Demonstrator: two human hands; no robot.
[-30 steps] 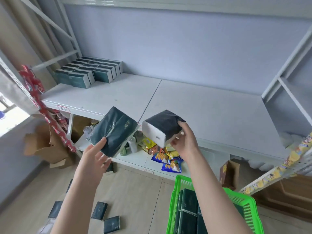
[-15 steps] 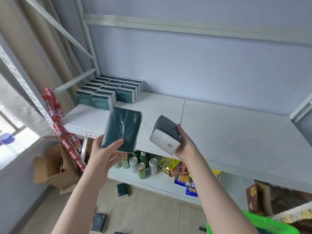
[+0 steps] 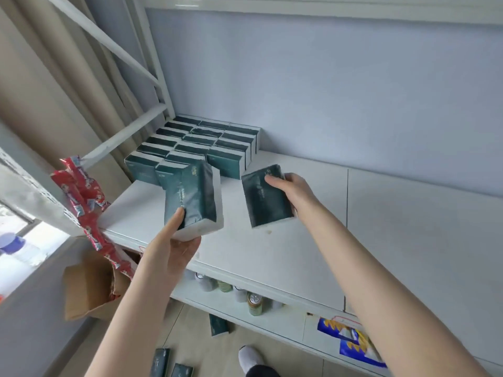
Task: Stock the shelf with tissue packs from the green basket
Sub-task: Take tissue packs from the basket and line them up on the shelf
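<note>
Left hand [image 3: 171, 248] pinches the near end of a tissue pack [image 3: 193, 197], thumb on the dark green top face, fingers curled underneath. That pack's long axis runs 6 to 12 o'clock, far end tipped slightly toward 1, with a white side showing along the 3 o'clock edge. It sits over the front-left part of the shelf [image 3: 381, 227]; cannot tell whether it touches the board. Right hand [image 3: 294, 189] grips a second pack [image 3: 265, 197] from its 3 o'clock edge, thumb across the far end of the top face and fingers wrapped under. This one also runs 6 to 12, green face up, just beside the first pack at its 3 o'clock with a gap between them, low over the shelf; contact unclear. At 11 o'clock, in the shelf's back-left corner, stands a block of stocked packs [image 3: 196, 148] in three columns, packed tight on edge, long axes 9 to 3; the left-hand pack overlaps the block's front row in view. Lower shelf at 6 o'clock holds drink cans [image 3: 254, 303] and blue snack bags [image 3: 351, 338]. Loose packs on the floor [image 3: 219, 325]. An open cardboard box [image 3: 89, 287] is at 8 o'clock, and a red wrapper strip [image 3: 81, 191] hangs at 9.
</note>
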